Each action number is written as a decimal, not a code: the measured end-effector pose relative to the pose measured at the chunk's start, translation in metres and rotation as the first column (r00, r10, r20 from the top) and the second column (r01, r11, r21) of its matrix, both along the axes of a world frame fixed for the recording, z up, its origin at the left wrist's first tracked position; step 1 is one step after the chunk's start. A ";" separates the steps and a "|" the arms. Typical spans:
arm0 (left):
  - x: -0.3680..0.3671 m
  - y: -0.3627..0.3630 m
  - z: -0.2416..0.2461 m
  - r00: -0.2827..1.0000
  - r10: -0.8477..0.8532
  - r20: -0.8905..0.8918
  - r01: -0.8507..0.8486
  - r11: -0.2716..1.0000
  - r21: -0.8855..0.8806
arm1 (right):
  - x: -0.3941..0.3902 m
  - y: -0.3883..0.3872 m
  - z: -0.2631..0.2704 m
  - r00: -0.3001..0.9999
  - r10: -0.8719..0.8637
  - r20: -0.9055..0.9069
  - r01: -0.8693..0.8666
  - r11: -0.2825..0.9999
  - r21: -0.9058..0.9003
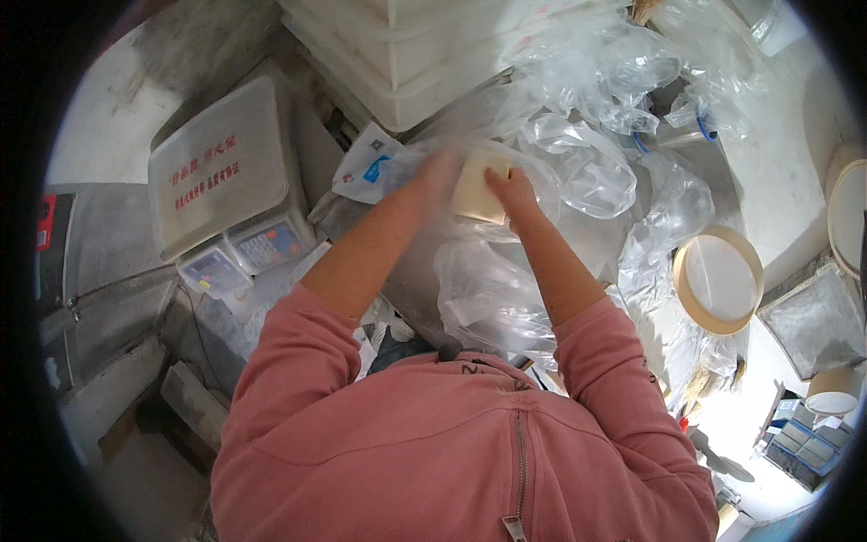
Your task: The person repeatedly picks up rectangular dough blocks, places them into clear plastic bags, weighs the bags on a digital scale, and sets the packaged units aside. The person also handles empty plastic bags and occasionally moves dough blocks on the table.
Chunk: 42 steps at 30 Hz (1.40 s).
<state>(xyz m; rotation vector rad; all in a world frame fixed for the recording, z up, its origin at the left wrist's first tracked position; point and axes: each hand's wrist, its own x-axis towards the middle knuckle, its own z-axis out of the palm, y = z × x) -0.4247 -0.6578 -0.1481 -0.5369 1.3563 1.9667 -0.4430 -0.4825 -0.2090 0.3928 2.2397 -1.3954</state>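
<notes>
A pale cream-yellow slab or stack (477,188) with straight edges lies in front of me, among clear plastic film. My right hand (520,198) grips it at its right side, fingers over the upper edge. Motion blurs my left hand (439,181) at the slab's left side, so what its fingers do is unclear. Thin clear plastic spreads around both hands; whether the slab is inside a bag I cannot tell. A printed white plastic bag (364,166) lies left of my left hand. Nearer my body is a crumpled clear plastic bag (491,291).
A digital scale (267,247) with a translucent lidded box (220,169) on it stands at left. Stacked white plastic crates (379,61) rise at the back. Crumpled clear bags (596,68) heap at upper right. A round sieve (719,279) sits at right.
</notes>
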 end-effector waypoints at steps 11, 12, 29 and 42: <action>-0.002 0.009 -0.019 0.958 0.256 0.127 -0.246 0.965 -0.087 | 0.008 -0.025 0.045 0.018 0.975 -0.220 -0.566 0.192 0.802; -0.001 0.011 -0.021 0.950 0.262 0.168 -0.255 0.965 -0.065 | 0.003 -0.034 0.035 0.014 0.997 -0.079 -0.571 0.073 0.818; -0.009 0.017 -0.042 0.996 -0.006 0.095 0.040 0.930 -0.366 | 0.003 -0.002 0.085 0.011 0.997 0.082 -0.556 -0.062 0.829; 0.127 0.101 0.114 0.545 -0.237 -0.804 -0.044 0.950 -0.310 | 0.214 0.348 0.194 0.995 0.032 -0.094 0.035 0.771 0.636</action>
